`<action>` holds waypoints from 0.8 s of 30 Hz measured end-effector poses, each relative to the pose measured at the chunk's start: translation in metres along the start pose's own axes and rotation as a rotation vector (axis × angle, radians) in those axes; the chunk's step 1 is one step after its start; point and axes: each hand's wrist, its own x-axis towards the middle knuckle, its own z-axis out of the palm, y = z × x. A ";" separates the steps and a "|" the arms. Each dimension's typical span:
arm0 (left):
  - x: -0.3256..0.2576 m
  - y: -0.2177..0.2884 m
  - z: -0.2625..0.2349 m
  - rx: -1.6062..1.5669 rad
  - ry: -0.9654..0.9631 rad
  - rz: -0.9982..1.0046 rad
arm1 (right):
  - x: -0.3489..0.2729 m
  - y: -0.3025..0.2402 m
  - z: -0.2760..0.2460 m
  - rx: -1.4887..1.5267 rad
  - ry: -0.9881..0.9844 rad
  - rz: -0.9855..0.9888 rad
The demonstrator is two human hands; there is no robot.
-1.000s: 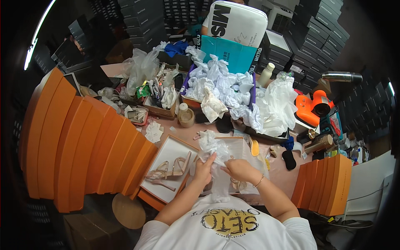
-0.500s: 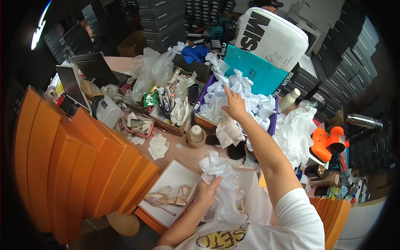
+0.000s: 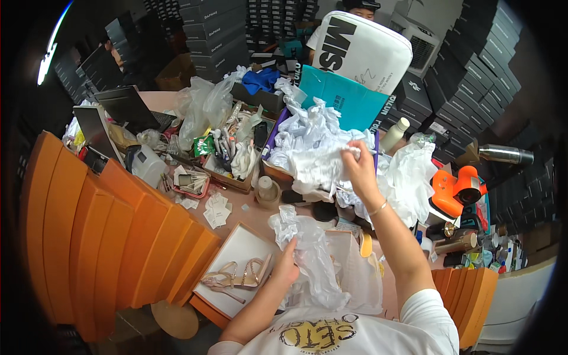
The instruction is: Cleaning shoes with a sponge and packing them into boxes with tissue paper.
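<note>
My right hand [image 3: 360, 168] pinches a crumpled white sheet of tissue paper [image 3: 316, 171] at the front edge of a purple bin [image 3: 377, 142]. Crumpled white paper [image 3: 319, 127] heaps up inside that bin. Lower down, my left hand [image 3: 287, 264] is closed on a thin translucent wrapping sheet [image 3: 313, 260], which hangs over part of a shoebox; some of its fingers are hidden. Beside that hand, a strappy metallic high-heeled sandal [image 3: 236, 275] lies in a white-lined orange shoebox [image 3: 234, 248].
Orange boxes [image 3: 112, 236] lean in a row at the left. A tray of small bottles and packets [image 3: 236, 177], a cup [image 3: 266, 189] and paper tags [image 3: 218, 210] occupy the table. An orange device [image 3: 452, 192] and a cream bottle [image 3: 395, 135] stand right. Another person [image 3: 361, 7] is behind.
My right hand has moved down and right from the paper heap, now pulling a white tissue sheet at the bin's front. My left hand stays on the wrapping sheet. The view has shifted slightly.
</note>
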 end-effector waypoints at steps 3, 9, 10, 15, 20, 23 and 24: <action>0.002 -0.015 -0.006 0.083 -0.131 0.077 | -0.088 0.026 -0.024 0.053 -0.045 0.066; -0.046 -0.040 -0.007 0.237 -0.425 0.115 | -0.237 0.044 -0.036 -0.026 0.061 0.186; -0.056 -0.043 -0.014 0.339 -0.518 0.147 | -0.256 0.049 -0.036 -0.057 0.023 0.198; -0.104 -0.067 0.004 0.945 -0.516 0.594 | -0.301 0.063 -0.024 0.003 0.029 0.173; -0.089 -0.044 0.000 0.414 -0.303 0.267 | -0.320 0.055 -0.055 0.077 -0.313 0.468; -0.100 -0.020 0.007 0.802 -0.535 0.294 | -0.316 0.038 -0.083 0.063 -0.219 0.245; -0.104 -0.017 0.011 0.886 -0.567 0.178 | -0.300 0.024 -0.092 0.091 -0.135 0.124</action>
